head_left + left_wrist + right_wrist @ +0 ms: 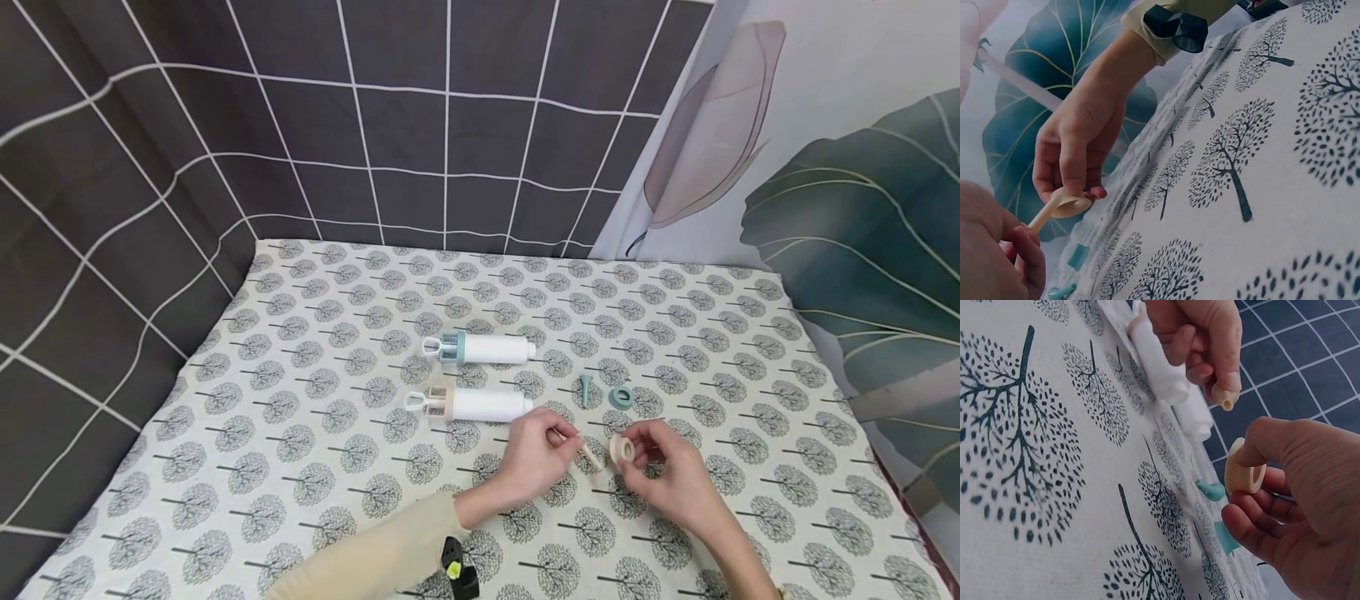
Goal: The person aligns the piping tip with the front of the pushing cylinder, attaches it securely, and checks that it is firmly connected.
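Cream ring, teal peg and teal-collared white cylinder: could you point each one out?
Cream ring (1243, 477): right wrist view, on its outer wall.
Teal peg (586, 392): head view, on its shaft.
Teal-collared white cylinder (493, 349): head view, on its white barrel.

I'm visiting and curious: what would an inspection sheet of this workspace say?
Surface: white cloth printed with dark trees.
Job's things: slim beige rod and thick beige ring, held apart; slim teal rod and round teal ring on the cloth; white cylinder with teal collar and white cylinder with beige collar, lying side by side.
Clutter: nothing seen on the cloth.
Hands: bare left hand pinches the beige rod; bare right hand grips the beige ring.
Cables: short dark strand at the cloth's far edge; cannot tell whether a cable.
Surroundings: dark grey curtain with white grid lines; pale curtain printed with large leaves.
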`<state>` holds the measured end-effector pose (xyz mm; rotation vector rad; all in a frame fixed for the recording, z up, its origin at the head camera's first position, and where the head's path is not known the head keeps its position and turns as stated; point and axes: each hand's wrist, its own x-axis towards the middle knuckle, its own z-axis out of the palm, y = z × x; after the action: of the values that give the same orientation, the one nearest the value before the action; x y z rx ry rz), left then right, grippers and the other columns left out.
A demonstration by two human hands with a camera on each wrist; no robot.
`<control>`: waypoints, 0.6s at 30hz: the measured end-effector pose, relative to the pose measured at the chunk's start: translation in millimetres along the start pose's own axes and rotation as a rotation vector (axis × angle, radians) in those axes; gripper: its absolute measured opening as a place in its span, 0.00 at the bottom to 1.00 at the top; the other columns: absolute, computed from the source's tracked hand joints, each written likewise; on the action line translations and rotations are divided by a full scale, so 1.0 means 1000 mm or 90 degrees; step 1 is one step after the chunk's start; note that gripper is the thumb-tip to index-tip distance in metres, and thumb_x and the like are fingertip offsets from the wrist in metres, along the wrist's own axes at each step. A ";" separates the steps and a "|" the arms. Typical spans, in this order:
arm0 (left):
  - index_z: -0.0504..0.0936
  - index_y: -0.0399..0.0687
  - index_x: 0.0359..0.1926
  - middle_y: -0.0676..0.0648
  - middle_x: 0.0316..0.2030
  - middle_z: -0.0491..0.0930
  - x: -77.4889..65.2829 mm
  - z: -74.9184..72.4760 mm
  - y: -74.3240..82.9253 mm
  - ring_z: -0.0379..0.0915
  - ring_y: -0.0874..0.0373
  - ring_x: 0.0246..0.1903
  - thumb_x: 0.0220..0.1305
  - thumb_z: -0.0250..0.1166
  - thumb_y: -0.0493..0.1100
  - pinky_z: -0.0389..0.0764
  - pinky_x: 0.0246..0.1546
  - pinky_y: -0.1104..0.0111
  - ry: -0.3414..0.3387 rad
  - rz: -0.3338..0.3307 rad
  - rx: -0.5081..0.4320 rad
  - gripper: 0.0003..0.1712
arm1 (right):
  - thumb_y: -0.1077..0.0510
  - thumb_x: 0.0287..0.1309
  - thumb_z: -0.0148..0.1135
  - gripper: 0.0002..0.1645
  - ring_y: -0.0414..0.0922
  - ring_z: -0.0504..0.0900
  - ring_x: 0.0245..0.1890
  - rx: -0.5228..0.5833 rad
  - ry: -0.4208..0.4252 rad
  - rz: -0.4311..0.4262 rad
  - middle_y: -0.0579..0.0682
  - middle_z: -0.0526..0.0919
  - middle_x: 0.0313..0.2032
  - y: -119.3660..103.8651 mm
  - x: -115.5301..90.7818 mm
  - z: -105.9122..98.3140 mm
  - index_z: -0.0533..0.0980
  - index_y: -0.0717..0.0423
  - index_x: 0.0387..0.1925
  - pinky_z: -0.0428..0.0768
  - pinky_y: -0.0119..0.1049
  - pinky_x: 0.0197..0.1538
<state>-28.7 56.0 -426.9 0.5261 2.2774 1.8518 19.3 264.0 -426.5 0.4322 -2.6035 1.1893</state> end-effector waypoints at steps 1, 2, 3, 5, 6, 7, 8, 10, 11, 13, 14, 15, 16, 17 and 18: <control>0.83 0.37 0.31 0.54 0.29 0.76 0.000 -0.001 0.000 0.71 0.70 0.24 0.57 0.70 0.28 0.79 0.24 0.75 0.005 0.001 -0.004 0.04 | 0.81 0.33 0.71 0.27 0.37 0.78 0.29 0.001 0.001 0.002 0.42 0.79 0.32 -0.001 0.000 0.000 0.76 0.62 0.40 0.82 0.28 0.34; 0.83 0.36 0.31 0.54 0.29 0.76 0.000 -0.002 0.001 0.71 0.70 0.24 0.56 0.70 0.28 0.80 0.24 0.75 0.010 0.001 -0.008 0.04 | 0.81 0.33 0.71 0.27 0.37 0.78 0.29 0.004 0.001 0.004 0.42 0.79 0.32 -0.001 0.000 0.000 0.76 0.62 0.40 0.82 0.28 0.34; 0.83 0.36 0.31 0.54 0.29 0.76 0.000 -0.002 0.001 0.71 0.70 0.24 0.56 0.70 0.28 0.80 0.24 0.75 0.016 0.004 -0.006 0.04 | 0.81 0.34 0.71 0.27 0.37 0.79 0.29 0.007 0.001 0.005 0.42 0.79 0.32 -0.002 0.000 0.000 0.76 0.62 0.40 0.82 0.28 0.34; 0.84 0.36 0.31 0.54 0.29 0.77 0.000 -0.004 0.002 0.72 0.70 0.25 0.56 0.71 0.28 0.80 0.25 0.75 0.028 0.010 -0.002 0.04 | 0.81 0.34 0.71 0.27 0.38 0.79 0.29 0.012 0.002 0.005 0.42 0.79 0.33 -0.002 0.001 0.000 0.76 0.62 0.40 0.81 0.27 0.35; 0.84 0.36 0.31 0.53 0.28 0.78 0.000 -0.005 0.002 0.72 0.70 0.25 0.55 0.71 0.28 0.80 0.25 0.75 0.034 0.015 0.001 0.04 | 0.81 0.34 0.70 0.27 0.38 0.79 0.29 0.017 0.003 0.005 0.42 0.79 0.33 -0.003 0.002 0.000 0.76 0.62 0.40 0.81 0.27 0.35; 0.84 0.37 0.31 0.53 0.28 0.78 0.001 -0.005 0.002 0.72 0.70 0.25 0.55 0.71 0.28 0.80 0.25 0.75 0.039 0.018 0.000 0.04 | 0.81 0.34 0.70 0.27 0.39 0.79 0.29 0.022 0.004 0.003 0.43 0.79 0.33 -0.003 0.002 0.000 0.75 0.62 0.40 0.81 0.27 0.35; 0.84 0.37 0.31 0.53 0.28 0.79 0.001 -0.006 0.002 0.72 0.70 0.25 0.55 0.71 0.28 0.80 0.24 0.75 0.044 0.022 -0.001 0.04 | 0.81 0.34 0.70 0.27 0.39 0.79 0.29 0.029 0.003 0.002 0.43 0.79 0.33 -0.003 0.002 0.000 0.75 0.63 0.40 0.81 0.26 0.35; 0.84 0.37 0.30 0.53 0.28 0.79 0.001 -0.008 0.003 0.73 0.69 0.25 0.55 0.71 0.27 0.80 0.24 0.75 0.054 0.031 -0.005 0.04 | 0.82 0.35 0.70 0.27 0.40 0.79 0.29 0.043 0.005 0.000 0.44 0.79 0.33 -0.004 0.003 -0.001 0.75 0.63 0.40 0.81 0.26 0.36; 0.84 0.37 0.30 0.52 0.28 0.79 0.001 -0.009 0.003 0.73 0.69 0.25 0.55 0.71 0.27 0.80 0.24 0.74 0.058 0.038 -0.008 0.04 | 0.82 0.35 0.70 0.27 0.40 0.79 0.29 0.054 0.004 -0.001 0.44 0.79 0.33 -0.005 0.004 -0.001 0.75 0.64 0.40 0.81 0.26 0.36; 0.84 0.36 0.30 0.51 0.28 0.80 0.002 -0.012 0.004 0.74 0.68 0.24 0.55 0.71 0.27 0.80 0.23 0.74 0.070 0.047 -0.011 0.05 | 0.82 0.36 0.69 0.26 0.41 0.79 0.29 0.070 0.005 -0.004 0.45 0.79 0.33 -0.006 0.005 -0.002 0.75 0.64 0.40 0.81 0.26 0.36; 0.84 0.36 0.30 0.51 0.28 0.80 0.003 -0.013 0.004 0.74 0.68 0.24 0.54 0.71 0.27 0.80 0.23 0.74 0.078 0.053 -0.010 0.05 | 0.82 0.36 0.69 0.26 0.41 0.79 0.29 0.079 0.007 -0.005 0.46 0.79 0.33 -0.006 0.005 -0.002 0.75 0.65 0.40 0.81 0.26 0.36; 0.85 0.36 0.30 0.50 0.28 0.80 0.003 -0.014 0.004 0.74 0.67 0.25 0.54 0.71 0.27 0.80 0.23 0.74 0.085 0.058 -0.009 0.05 | 0.82 0.37 0.69 0.26 0.42 0.79 0.29 0.086 0.008 -0.005 0.46 0.79 0.32 -0.007 0.006 -0.003 0.74 0.65 0.40 0.81 0.26 0.36; 0.85 0.36 0.30 0.50 0.28 0.81 0.004 -0.015 0.005 0.74 0.67 0.24 0.54 0.71 0.27 0.80 0.23 0.73 0.092 0.063 -0.007 0.05 | 0.82 0.37 0.69 0.25 0.42 0.79 0.29 0.093 0.009 -0.005 0.47 0.79 0.32 -0.007 0.007 -0.003 0.74 0.65 0.40 0.81 0.26 0.36; 0.85 0.37 0.30 0.50 0.28 0.81 0.005 -0.016 0.005 0.74 0.67 0.25 0.54 0.71 0.27 0.80 0.24 0.73 0.100 0.065 -0.003 0.04 | 0.82 0.37 0.69 0.25 0.42 0.79 0.28 0.099 0.009 -0.004 0.48 0.79 0.32 -0.008 0.007 -0.003 0.74 0.66 0.40 0.81 0.27 0.35; 0.85 0.37 0.30 0.50 0.28 0.81 0.005 -0.018 0.006 0.74 0.67 0.25 0.54 0.72 0.27 0.80 0.24 0.73 0.109 0.069 0.001 0.04 | 0.82 0.37 0.68 0.25 0.42 0.79 0.28 0.104 0.009 -0.001 0.48 0.79 0.32 -0.008 0.008 -0.003 0.74 0.66 0.40 0.81 0.27 0.36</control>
<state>-38.6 42.6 -416.8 0.5190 2.4023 2.0188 15.6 259.8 -416.3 0.4545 -2.5030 1.4047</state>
